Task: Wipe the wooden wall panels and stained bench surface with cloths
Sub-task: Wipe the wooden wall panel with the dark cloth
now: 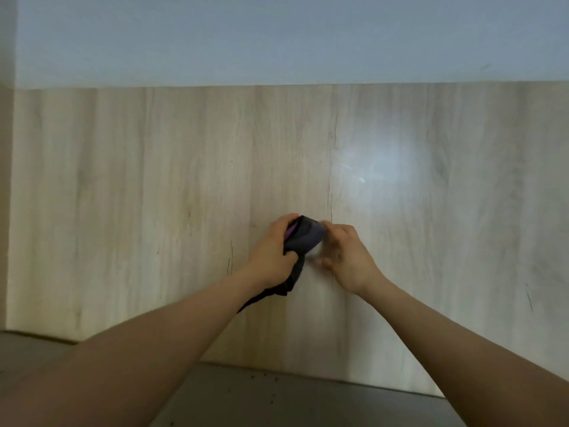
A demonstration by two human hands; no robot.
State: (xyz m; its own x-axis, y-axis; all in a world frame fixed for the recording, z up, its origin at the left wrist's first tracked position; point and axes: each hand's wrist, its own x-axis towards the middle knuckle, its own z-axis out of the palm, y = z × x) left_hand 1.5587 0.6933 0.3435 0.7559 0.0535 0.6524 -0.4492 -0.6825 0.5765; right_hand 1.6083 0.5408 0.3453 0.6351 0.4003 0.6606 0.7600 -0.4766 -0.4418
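Both hands are raised in front of the wooden wall panel point(154, 195), busy with a dark cloth point(303, 238) held between them. The left hand point(274, 251) has its grip wrapped round the bunched cloth, thumb closed across it, and a loose tail hangs down below the wrist. The right hand point(345, 257) is at the cloth's other side with fingers curled toward it; it is blurred, so I cannot tell whether its grip actually holds the fabric or only touches it.

This looks like folding or re-bunching the cloth into a pad rather than a wiping stroke. The next move likely calls for pressing a flat face of the cloth against the panel and sweeping along the grain.

There is plenty of open panel to either side and above, up to the straight edge where the wood meets the painted wall point(277, 41). A vertical seam point(331, 186) runs just right of the cloth. Below, the grey worktop point(277, 402) meets the panel's bottom edge, with dark specks scattered on it.
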